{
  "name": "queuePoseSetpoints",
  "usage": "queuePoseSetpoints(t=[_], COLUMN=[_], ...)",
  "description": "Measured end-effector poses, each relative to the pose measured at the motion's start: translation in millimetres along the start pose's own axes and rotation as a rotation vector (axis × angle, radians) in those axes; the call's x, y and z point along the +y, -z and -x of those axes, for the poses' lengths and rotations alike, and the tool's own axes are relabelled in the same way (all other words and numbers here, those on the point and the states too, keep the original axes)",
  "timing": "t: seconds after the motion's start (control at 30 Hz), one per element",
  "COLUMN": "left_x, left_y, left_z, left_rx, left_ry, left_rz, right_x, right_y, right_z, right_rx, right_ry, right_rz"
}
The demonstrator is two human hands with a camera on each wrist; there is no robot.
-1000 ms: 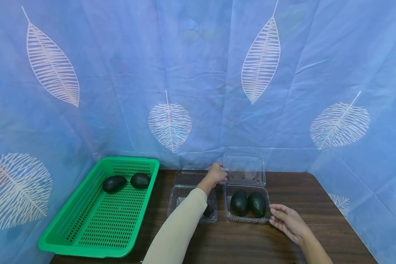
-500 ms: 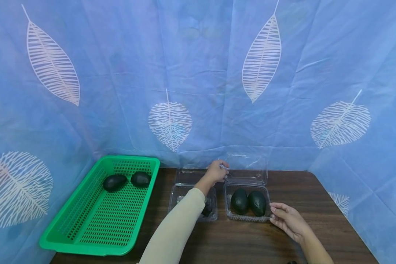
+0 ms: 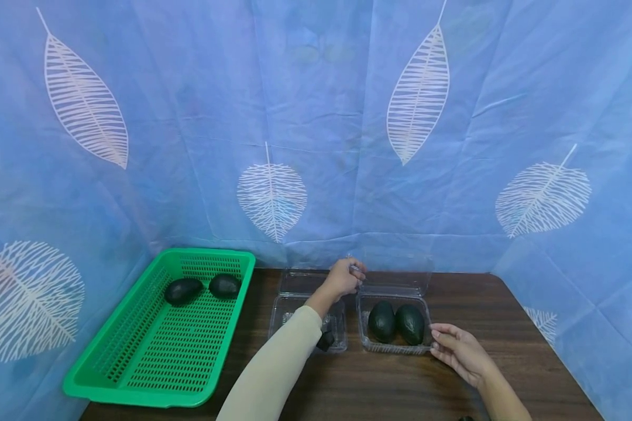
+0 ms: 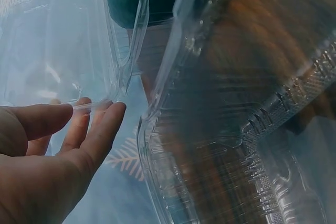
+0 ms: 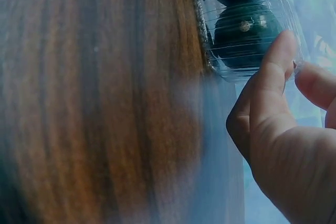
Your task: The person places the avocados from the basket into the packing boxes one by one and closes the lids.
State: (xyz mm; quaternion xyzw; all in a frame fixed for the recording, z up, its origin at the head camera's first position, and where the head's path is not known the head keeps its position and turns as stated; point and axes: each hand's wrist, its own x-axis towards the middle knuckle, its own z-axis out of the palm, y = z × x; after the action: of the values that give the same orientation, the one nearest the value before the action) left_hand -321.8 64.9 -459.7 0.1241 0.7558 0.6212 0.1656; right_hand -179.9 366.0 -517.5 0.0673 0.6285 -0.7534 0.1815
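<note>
Two dark green avocados (image 3: 409, 324) lie side by side in a clear plastic clamshell box (image 3: 395, 349) on the table. Its transparent lid (image 4: 58, 72) is raised at the back. My left hand (image 3: 343, 277) reaches across and pinches the lid's left edge between thumb and fingers. At the box's front right corner, my right hand (image 3: 460, 354) pinches the rim with thumb and index finger, as the right wrist view shows. A second clamshell box (image 3: 281, 318) stands open to the left, partly hidden by the left forearm.
A green perforated basket (image 3: 137, 403) stands at the left, with two dark avocados (image 3: 183, 291) near its far end. Brown wood-grain table (image 3: 379, 389) extends in front of the boxes. A blue leaf-print cloth (image 3: 326, 117) hangs close behind.
The lid's outline has shifted slightly, its far edge a little to the right, with my left hand still on it. My right hand and the avocados have stayed in place.
</note>
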Motion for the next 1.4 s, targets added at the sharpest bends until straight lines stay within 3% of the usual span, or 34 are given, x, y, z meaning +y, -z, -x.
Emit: queuePoseSetpoints(t=[0.57, 0.97, 1.17, 1.4], left_x=[-6.8, -7.9, -11.7, -13.8], left_y=[0.4, 0.0, 1.2, 0.7], left_z=[12.3, 26.4, 27.9, 30.8], left_rx=[-0.01, -0.082, -0.087, -0.095], left_ry=[-0.166, -0.164, -0.146, -0.152], left_rz=[-0.195, -0.273, -0.326, -0.296], right_x=[-0.2, 2.8, 4.0, 5.0], right_y=[-2.2, -2.8, -1.8, -0.7], right_z=[2.2, 4.3, 4.1, 3.3], right_rx=[0.02, -0.004, -0.022, -0.016], right_ry=[-0.013, 0.013, 0.006, -0.004], right_rz=[-0.002, -0.054, -0.082, -0.09])
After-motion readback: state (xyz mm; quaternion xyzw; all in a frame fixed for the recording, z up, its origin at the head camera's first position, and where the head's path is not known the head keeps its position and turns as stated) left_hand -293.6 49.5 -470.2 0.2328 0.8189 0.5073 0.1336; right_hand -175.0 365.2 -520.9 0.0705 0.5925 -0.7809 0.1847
